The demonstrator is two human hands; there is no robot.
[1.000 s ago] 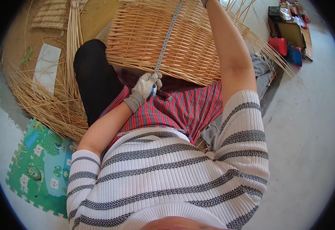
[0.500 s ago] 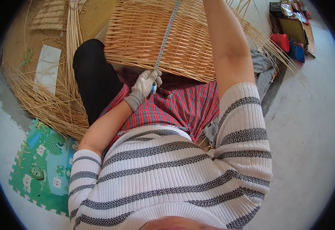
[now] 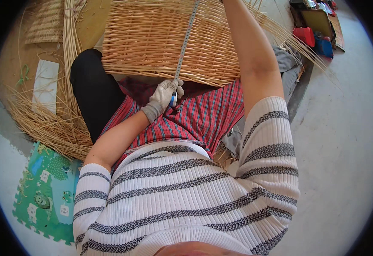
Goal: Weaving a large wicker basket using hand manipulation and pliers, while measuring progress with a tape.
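Observation:
My left hand [image 3: 162, 97], in a pale work glove, is closed around a tape measure [image 3: 173, 100] with a blue and white case, just past the near edge of a woven wicker panel [image 3: 148, 47]. From it the metal tape blade [image 3: 185, 40] runs away from me across the weave and leaves the picture at the top. The panel rests over my lap, on a red checked cloth [image 3: 195, 109]. My right forearm [image 3: 250, 38] reaches forward along the panel's right side; its hand lies beyond the upper edge, so its fingers do not show.
Long loose willow rods [image 3: 50, 128] lie heaped on the left, with a bundle [image 3: 69, 42] standing beyond. Near them are a white board [image 3: 45, 83] and a green play mat [image 3: 45, 192]. More rods stick out at the right, towards red and blue containers [image 3: 304, 37].
The panel and surroundings have shifted slightly left in the picture. My left hand keeps its hold on the tape measure, and the blade still lies across the panel.

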